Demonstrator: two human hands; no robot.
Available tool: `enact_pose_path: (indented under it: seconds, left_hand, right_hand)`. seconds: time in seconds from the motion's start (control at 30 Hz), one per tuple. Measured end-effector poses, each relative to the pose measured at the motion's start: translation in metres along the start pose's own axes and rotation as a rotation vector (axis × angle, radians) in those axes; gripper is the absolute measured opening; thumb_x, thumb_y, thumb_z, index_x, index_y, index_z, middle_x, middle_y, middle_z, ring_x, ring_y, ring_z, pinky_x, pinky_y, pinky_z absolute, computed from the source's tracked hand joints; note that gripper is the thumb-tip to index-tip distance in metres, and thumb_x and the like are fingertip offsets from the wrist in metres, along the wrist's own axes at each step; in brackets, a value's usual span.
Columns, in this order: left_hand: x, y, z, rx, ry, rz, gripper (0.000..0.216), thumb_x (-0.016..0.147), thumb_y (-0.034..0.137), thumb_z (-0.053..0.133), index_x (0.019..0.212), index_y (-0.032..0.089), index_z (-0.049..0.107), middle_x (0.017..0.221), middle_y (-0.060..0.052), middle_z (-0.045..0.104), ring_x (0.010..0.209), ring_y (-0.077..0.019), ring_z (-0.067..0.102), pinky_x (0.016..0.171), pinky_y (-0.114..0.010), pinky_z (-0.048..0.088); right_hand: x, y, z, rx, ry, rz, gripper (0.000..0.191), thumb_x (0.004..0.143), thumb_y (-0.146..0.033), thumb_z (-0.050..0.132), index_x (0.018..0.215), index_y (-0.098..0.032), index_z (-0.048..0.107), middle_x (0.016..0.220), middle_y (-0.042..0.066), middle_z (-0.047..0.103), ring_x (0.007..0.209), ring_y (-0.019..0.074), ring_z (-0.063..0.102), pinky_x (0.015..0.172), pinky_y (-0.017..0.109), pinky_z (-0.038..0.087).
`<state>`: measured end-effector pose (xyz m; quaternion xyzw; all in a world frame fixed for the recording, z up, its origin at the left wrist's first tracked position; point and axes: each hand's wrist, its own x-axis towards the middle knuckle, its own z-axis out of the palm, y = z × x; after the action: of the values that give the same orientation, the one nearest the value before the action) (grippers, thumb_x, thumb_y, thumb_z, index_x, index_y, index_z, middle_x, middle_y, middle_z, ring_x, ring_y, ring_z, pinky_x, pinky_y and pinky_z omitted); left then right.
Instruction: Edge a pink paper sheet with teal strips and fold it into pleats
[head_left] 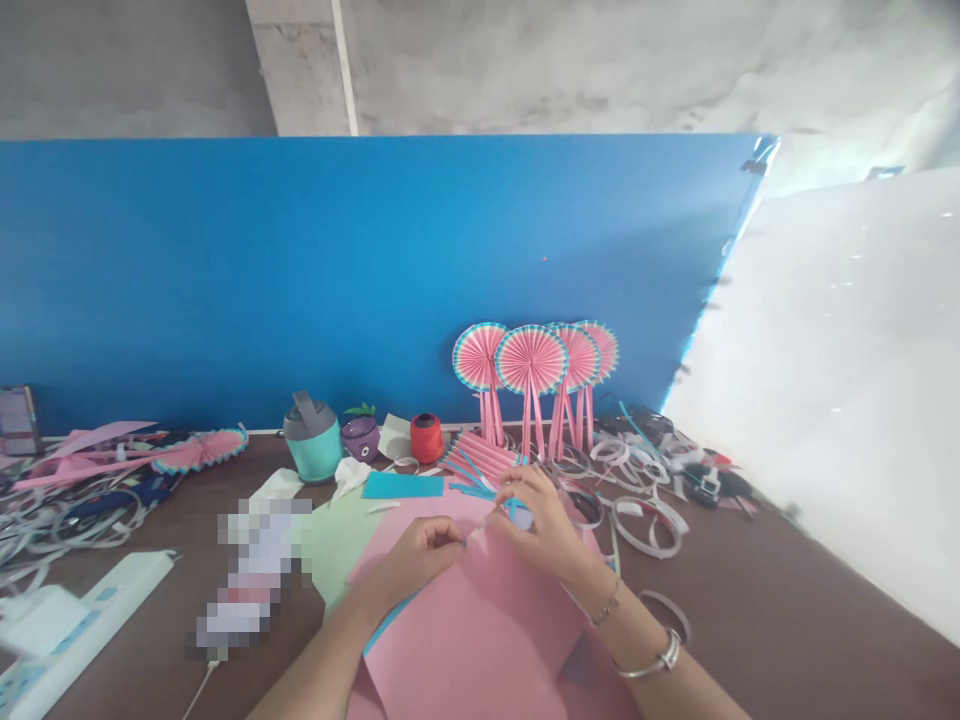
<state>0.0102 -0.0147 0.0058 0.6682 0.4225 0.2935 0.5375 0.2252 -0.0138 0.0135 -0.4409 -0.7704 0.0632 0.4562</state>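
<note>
A blue partition (375,270) backs the brown worktop (765,590); pink paper (480,630) lies there, beneath both hands. Pleated pink fans (532,358) stand behind. Left hand (420,552): grip pinched closed – on what, I cannot tell. Right hand (544,525): fingers curled – grip unclear.

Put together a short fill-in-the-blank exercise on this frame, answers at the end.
1. The round pleated fans stand in front of a ____ partition.
2. The left hand and right hand are over a large sheet of ____ paper.
3. A silver bangle circles the ____ arm.
4. Between the teal bottle and the red object stands a ____ pot.

Missing words: blue; pink; right; purple.
</note>
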Motion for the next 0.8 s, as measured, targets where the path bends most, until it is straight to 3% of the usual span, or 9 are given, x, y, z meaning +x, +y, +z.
enact_pose_path:
  seconds: [0.13, 0.4, 0.6, 0.73, 0.8]
  left_hand:
    - [-0.001, 0.000, 0.000, -0.006, -0.016, 0.009, 0.020, 0.072, 0.036, 0.059, 0.067, 0.018, 0.052, 0.065, 0.004, 0.040, 0.064, -0.0113, 0.036, 0.057, -0.024, 0.027]
    - [0.003, -0.005, -0.007, 0.002, -0.010, 0.002, 0.016, 0.069, 0.033, 0.059, 0.067, 0.017, 0.055, 0.065, 0.005, 0.042, 0.063, -0.0109, 0.036, 0.058, -0.024, 0.026]
    - [-0.002, 0.002, -0.006, -0.012, -0.142, -0.101, 0.014, 0.067, 0.029, 0.063, 0.069, 0.016, 0.062, 0.064, 0.004, 0.051, 0.064, -0.0116, 0.043, 0.061, -0.025, 0.031]
    - [-0.003, 0.005, -0.007, 0.002, -0.127, -0.106, 0.017, 0.066, 0.028, 0.065, 0.076, 0.016, 0.065, 0.072, 0.002, 0.059, 0.070, -0.0136, 0.050, 0.067, -0.026, 0.036]
    - [-0.002, 0.005, -0.007, 0.021, -0.103, -0.102, 0.015, 0.065, 0.028, 0.065, 0.074, 0.016, 0.064, 0.070, 0.003, 0.058, 0.069, -0.0134, 0.050, 0.067, -0.026, 0.036]
  right_hand:
    - [-0.004, -0.005, 0.007, 0.037, -0.083, -0.015, 0.008, 0.082, -0.018, 0.057, 0.080, -0.022, 0.063, 0.117, 0.010, 0.062, 0.111, 0.0245, 0.056, 0.096, 0.042, 0.043]
    - [0.003, 0.026, 0.004, 0.089, 0.214, 0.270, 0.016, 0.082, -0.029, 0.053, 0.070, -0.021, 0.060, 0.093, 0.009, 0.067, 0.094, 0.0237, 0.060, 0.084, 0.036, 0.046]
    - [0.000, 0.050, -0.006, -0.166, 0.151, 0.495, 0.034, 0.085, -0.042, 0.049, 0.061, -0.020, 0.060, 0.074, 0.007, 0.066, 0.073, 0.0213, 0.059, 0.070, 0.032, 0.041]
    - [-0.002, 0.057, -0.007, -0.320, 0.252, 0.494, 0.022, 0.080, -0.029, 0.049, 0.088, -0.020, 0.066, 0.088, 0.008, 0.069, 0.087, 0.0235, 0.060, 0.074, 0.032, 0.040]
    - [-0.001, 0.054, -0.007, -0.306, 0.261, 0.495, 0.021, 0.081, -0.033, 0.050, 0.083, -0.019, 0.065, 0.087, 0.008, 0.068, 0.086, 0.0237, 0.059, 0.074, 0.032, 0.040]
